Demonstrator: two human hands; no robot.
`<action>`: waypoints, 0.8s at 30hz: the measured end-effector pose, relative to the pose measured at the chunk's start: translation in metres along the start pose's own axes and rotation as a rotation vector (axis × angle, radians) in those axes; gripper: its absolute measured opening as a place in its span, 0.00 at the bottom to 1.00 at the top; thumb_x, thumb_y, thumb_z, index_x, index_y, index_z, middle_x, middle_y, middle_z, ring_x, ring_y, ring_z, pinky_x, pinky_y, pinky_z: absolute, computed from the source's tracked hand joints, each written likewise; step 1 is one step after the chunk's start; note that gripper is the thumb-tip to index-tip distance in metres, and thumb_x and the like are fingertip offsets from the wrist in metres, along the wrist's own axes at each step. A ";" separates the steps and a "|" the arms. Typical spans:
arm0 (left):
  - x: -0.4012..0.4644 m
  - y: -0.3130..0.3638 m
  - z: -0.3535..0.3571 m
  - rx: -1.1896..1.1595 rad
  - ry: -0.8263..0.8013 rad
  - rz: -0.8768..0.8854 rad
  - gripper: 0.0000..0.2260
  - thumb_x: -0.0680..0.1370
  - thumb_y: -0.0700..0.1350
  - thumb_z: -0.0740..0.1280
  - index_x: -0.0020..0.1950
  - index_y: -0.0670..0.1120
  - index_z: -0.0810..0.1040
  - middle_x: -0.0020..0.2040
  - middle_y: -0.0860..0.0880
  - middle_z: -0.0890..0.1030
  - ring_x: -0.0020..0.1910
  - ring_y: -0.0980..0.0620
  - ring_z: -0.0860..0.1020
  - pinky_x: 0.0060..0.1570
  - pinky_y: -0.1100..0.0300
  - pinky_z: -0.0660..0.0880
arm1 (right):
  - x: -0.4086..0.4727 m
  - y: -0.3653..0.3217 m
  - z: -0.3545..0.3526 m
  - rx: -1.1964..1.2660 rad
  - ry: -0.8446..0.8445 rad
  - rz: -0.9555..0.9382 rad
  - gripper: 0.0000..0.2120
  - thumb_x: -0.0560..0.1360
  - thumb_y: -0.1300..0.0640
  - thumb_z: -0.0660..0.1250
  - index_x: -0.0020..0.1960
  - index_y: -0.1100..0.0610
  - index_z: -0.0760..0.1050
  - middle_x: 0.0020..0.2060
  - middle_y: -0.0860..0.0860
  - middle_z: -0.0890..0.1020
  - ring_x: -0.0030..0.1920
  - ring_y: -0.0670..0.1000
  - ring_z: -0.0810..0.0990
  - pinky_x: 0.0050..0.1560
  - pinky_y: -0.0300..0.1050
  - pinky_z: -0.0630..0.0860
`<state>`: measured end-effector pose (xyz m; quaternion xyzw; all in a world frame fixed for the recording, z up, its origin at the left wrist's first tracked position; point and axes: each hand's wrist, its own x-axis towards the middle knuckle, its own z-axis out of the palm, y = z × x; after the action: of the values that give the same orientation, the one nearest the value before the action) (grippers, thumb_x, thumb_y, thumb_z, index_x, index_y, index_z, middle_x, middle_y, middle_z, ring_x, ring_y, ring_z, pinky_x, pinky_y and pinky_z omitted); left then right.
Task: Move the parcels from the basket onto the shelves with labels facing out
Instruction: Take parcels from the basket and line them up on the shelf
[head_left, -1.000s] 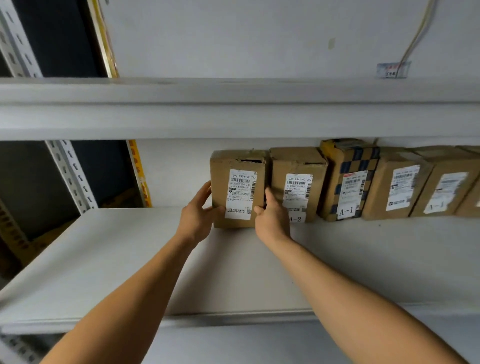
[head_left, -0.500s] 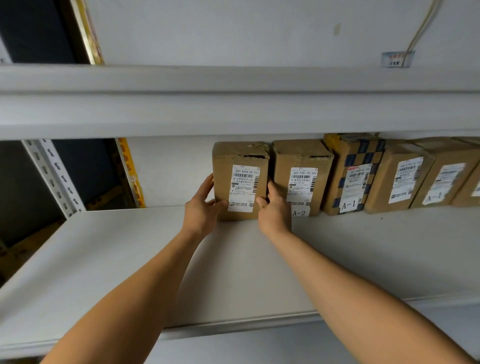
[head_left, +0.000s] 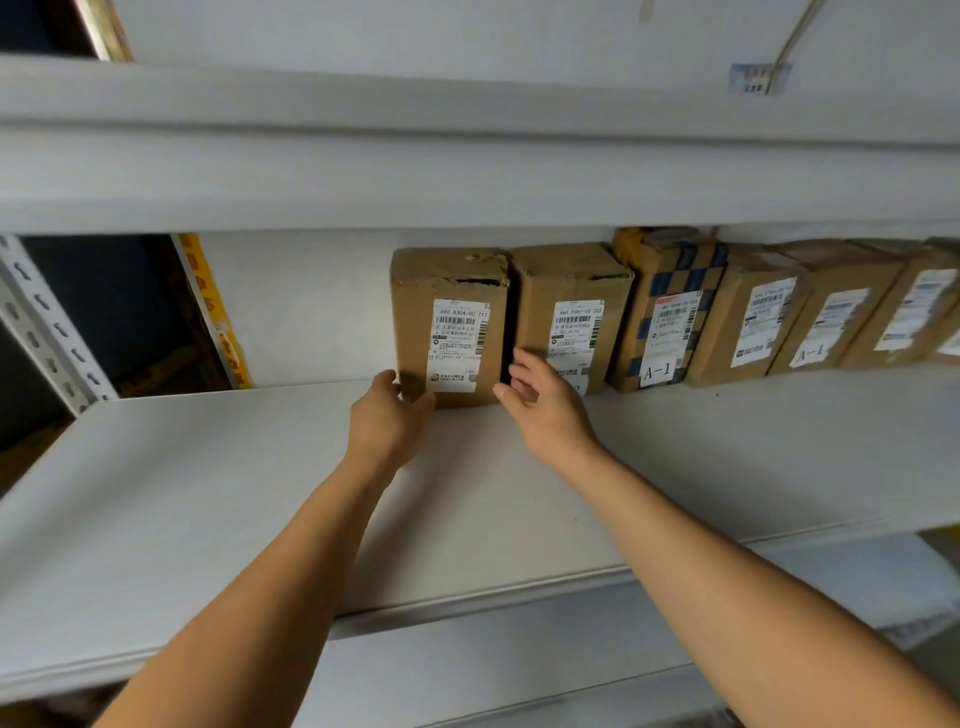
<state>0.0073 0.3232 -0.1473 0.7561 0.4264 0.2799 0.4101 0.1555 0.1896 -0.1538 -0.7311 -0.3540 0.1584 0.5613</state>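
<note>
A brown cardboard parcel (head_left: 452, 322) stands upright at the back of the white shelf (head_left: 260, 493), its white label facing me. It is the leftmost of a row. My left hand (head_left: 387, 415) touches its lower left corner, fingers loosely bent. Just off the parcel's lower right edge is my right hand (head_left: 543, 402), fingers spread and holding nothing. It partly covers the label of the second brown parcel (head_left: 571, 312). The basket is out of view.
Further right stand a yellow-and-blue checked parcel (head_left: 670, 312) marked A-1 and several more brown parcels (head_left: 748, 317), labels out. An upper shelf (head_left: 467, 171) hangs close above the row. A perforated metal upright (head_left: 47, 332) rises at the left.
Both hands have slid down and back from the leftmost parcel's sides. The right hand has come off it and opened. The parcel now stands on its own against the wall.
</note>
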 end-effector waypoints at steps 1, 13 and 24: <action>-0.009 0.005 0.002 0.034 0.007 -0.016 0.21 0.81 0.49 0.69 0.73 0.44 0.74 0.68 0.44 0.81 0.63 0.41 0.80 0.61 0.50 0.78 | -0.008 0.001 -0.008 -0.019 0.002 -0.018 0.28 0.82 0.56 0.72 0.79 0.53 0.69 0.71 0.49 0.78 0.72 0.47 0.76 0.71 0.38 0.71; -0.138 0.094 0.117 0.040 -0.234 0.329 0.21 0.82 0.52 0.71 0.74 0.48 0.77 0.69 0.49 0.82 0.66 0.51 0.81 0.62 0.61 0.74 | -0.139 0.044 -0.208 -0.263 0.209 -0.040 0.18 0.82 0.56 0.72 0.71 0.55 0.78 0.64 0.48 0.83 0.65 0.43 0.80 0.56 0.20 0.70; -0.306 0.189 0.315 0.023 -0.611 0.555 0.20 0.82 0.52 0.71 0.74 0.54 0.77 0.67 0.55 0.81 0.65 0.53 0.79 0.62 0.63 0.73 | -0.333 0.137 -0.419 -0.269 0.544 0.278 0.18 0.83 0.54 0.70 0.72 0.50 0.77 0.64 0.43 0.82 0.65 0.42 0.78 0.68 0.39 0.75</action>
<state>0.1824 -0.1216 -0.1669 0.8953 0.0682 0.1375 0.4183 0.2324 -0.3552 -0.2030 -0.8554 -0.1058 -0.0156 0.5068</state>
